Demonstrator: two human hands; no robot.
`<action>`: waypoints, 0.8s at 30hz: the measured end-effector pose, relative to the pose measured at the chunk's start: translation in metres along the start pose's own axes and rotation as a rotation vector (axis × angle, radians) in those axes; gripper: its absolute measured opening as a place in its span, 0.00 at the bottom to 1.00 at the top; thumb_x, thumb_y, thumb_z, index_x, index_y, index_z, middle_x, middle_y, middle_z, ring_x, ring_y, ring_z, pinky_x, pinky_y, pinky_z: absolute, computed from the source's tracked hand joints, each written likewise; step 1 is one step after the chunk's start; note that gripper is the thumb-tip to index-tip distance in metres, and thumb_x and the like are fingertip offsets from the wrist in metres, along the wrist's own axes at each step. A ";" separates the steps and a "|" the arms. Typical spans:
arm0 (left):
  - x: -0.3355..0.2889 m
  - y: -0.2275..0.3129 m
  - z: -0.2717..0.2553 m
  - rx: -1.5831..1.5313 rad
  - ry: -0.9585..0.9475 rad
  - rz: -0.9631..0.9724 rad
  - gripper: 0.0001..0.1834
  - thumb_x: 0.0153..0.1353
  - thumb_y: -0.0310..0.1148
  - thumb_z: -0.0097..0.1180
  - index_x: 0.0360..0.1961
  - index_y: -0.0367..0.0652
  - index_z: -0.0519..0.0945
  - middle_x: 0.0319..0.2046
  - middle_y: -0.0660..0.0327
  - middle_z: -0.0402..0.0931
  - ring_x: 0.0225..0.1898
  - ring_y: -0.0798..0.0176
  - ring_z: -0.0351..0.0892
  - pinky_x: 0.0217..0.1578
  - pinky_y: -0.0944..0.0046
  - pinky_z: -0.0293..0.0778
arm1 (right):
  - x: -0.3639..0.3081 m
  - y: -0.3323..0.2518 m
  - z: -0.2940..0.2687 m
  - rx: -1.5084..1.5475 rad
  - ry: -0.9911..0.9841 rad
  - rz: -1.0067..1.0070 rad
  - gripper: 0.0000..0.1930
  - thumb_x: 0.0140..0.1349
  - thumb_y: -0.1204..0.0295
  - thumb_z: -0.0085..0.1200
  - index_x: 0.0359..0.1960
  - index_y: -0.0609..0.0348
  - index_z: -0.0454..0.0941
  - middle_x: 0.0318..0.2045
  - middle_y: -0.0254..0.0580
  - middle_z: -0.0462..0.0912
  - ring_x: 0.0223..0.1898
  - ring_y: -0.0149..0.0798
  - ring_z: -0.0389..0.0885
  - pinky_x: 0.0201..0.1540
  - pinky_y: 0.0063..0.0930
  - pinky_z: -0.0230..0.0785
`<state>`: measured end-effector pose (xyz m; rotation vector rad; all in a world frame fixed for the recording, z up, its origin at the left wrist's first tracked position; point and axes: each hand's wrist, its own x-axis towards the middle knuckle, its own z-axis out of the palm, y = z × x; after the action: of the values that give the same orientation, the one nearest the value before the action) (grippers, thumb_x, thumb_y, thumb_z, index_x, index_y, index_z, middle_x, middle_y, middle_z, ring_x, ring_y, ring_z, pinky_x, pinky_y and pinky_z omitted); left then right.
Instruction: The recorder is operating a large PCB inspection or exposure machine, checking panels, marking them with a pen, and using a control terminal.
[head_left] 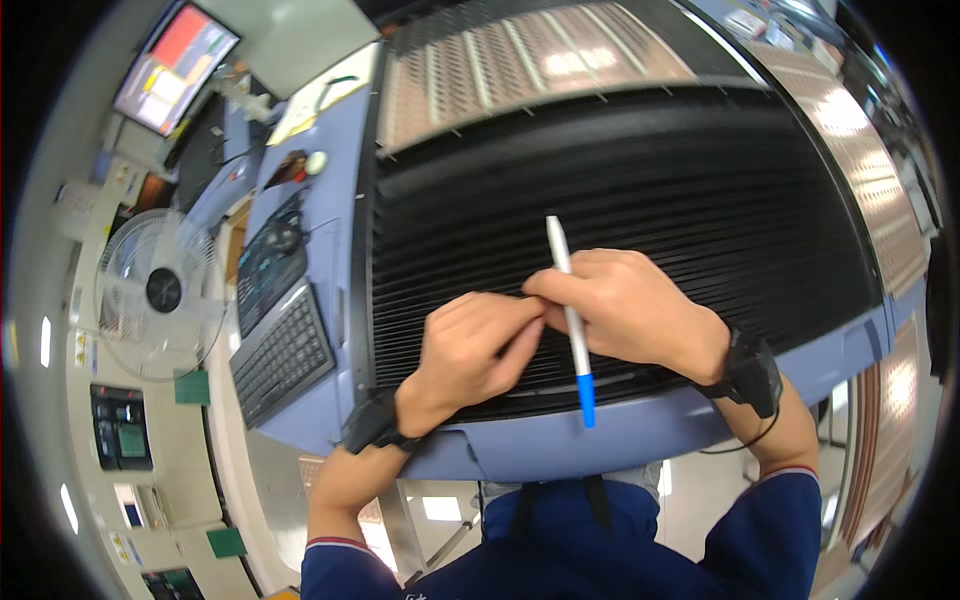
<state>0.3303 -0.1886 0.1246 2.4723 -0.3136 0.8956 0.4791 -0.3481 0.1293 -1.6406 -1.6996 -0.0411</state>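
A round fan with a see-through cage and a black hub [163, 290] shows at left, near a dark grey rectangular keyboard [283, 355] that lies by a blue-grey ledge [337, 200], just beside a black panel-like device [270, 262]. Farther up are a small pale round object [316, 162], white and yellow paper sheets [302, 115] bearing a slim dark item [335, 85] — and a flat monitor [178, 68] lit red, yellow and lilac. Below the fan, a beige cabinet front [180, 450] carries a black-framed rectangular panel [122, 427] — with a flat green square [191, 387] nearby.
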 end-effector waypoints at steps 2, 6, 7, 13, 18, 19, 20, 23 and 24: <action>-0.006 0.003 -0.007 -0.045 -0.028 -0.083 0.10 0.52 0.19 0.67 0.37 0.36 0.86 0.27 0.55 0.84 0.26 0.54 0.85 0.29 0.60 0.78 | -0.001 -0.004 0.003 0.010 -0.004 -0.018 0.07 0.59 0.71 0.61 0.32 0.59 0.77 0.23 0.48 0.81 0.29 0.53 0.84 0.32 0.45 0.76; -0.003 0.002 -0.003 -0.110 0.001 -0.023 0.10 0.51 0.17 0.65 0.36 0.34 0.85 0.26 0.55 0.84 0.24 0.55 0.84 0.27 0.62 0.76 | -0.003 -0.005 0.002 0.029 0.000 -0.041 0.07 0.59 0.71 0.61 0.31 0.60 0.75 0.20 0.47 0.79 0.26 0.51 0.83 0.29 0.44 0.75; -0.004 0.002 -0.003 -0.114 -0.005 -0.036 0.10 0.51 0.17 0.65 0.36 0.34 0.85 0.25 0.55 0.83 0.23 0.56 0.83 0.26 0.62 0.76 | -0.002 -0.005 0.002 0.027 -0.005 -0.029 0.07 0.59 0.71 0.61 0.31 0.60 0.75 0.20 0.47 0.79 0.26 0.51 0.83 0.29 0.44 0.75; -0.005 0.001 -0.003 -0.071 -0.011 0.032 0.09 0.48 0.18 0.65 0.33 0.35 0.85 0.22 0.58 0.81 0.21 0.59 0.81 0.24 0.64 0.75 | -0.002 -0.010 0.001 0.051 -0.075 -0.003 0.08 0.58 0.71 0.62 0.30 0.60 0.75 0.19 0.45 0.80 0.26 0.51 0.83 0.31 0.45 0.74; -0.004 0.003 -0.004 -0.067 0.015 0.063 0.08 0.47 0.18 0.65 0.32 0.35 0.85 0.20 0.60 0.80 0.19 0.59 0.80 0.23 0.65 0.74 | -0.001 -0.011 0.002 0.067 -0.105 -0.004 0.10 0.57 0.69 0.63 0.29 0.59 0.74 0.19 0.45 0.79 0.27 0.51 0.83 0.32 0.45 0.74; -0.004 0.003 -0.004 -0.073 0.015 0.074 0.08 0.47 0.19 0.65 0.31 0.36 0.85 0.19 0.61 0.79 0.18 0.60 0.79 0.22 0.65 0.72 | -0.001 -0.011 0.003 0.083 -0.105 -0.011 0.11 0.57 0.68 0.63 0.28 0.59 0.73 0.19 0.45 0.79 0.27 0.51 0.83 0.32 0.44 0.75; -0.004 0.002 -0.004 -0.078 0.015 0.085 0.07 0.48 0.20 0.65 0.31 0.36 0.85 0.18 0.62 0.77 0.17 0.61 0.77 0.21 0.65 0.70 | -0.002 -0.011 0.004 0.077 -0.109 -0.008 0.11 0.57 0.68 0.63 0.28 0.59 0.73 0.19 0.45 0.79 0.27 0.51 0.83 0.32 0.44 0.75; 0.002 0.006 -0.009 -0.108 -0.108 0.095 0.05 0.48 0.22 0.66 0.29 0.37 0.85 0.15 0.63 0.73 0.14 0.63 0.72 0.17 0.65 0.64 | -0.005 -0.010 0.008 0.126 -0.094 -0.047 0.12 0.55 0.66 0.64 0.28 0.58 0.73 0.20 0.46 0.79 0.28 0.52 0.83 0.34 0.46 0.75; 0.000 0.006 -0.008 -0.109 -0.103 0.100 0.05 0.48 0.22 0.66 0.29 0.37 0.85 0.15 0.63 0.73 0.14 0.63 0.72 0.17 0.65 0.64 | -0.004 -0.011 0.010 0.133 -0.096 -0.067 0.12 0.55 0.65 0.62 0.28 0.58 0.73 0.21 0.47 0.79 0.29 0.53 0.83 0.34 0.46 0.75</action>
<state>0.3235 -0.1893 0.1322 2.4242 -0.5126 0.7705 0.4646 -0.3483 0.1251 -1.5093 -1.7896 0.1175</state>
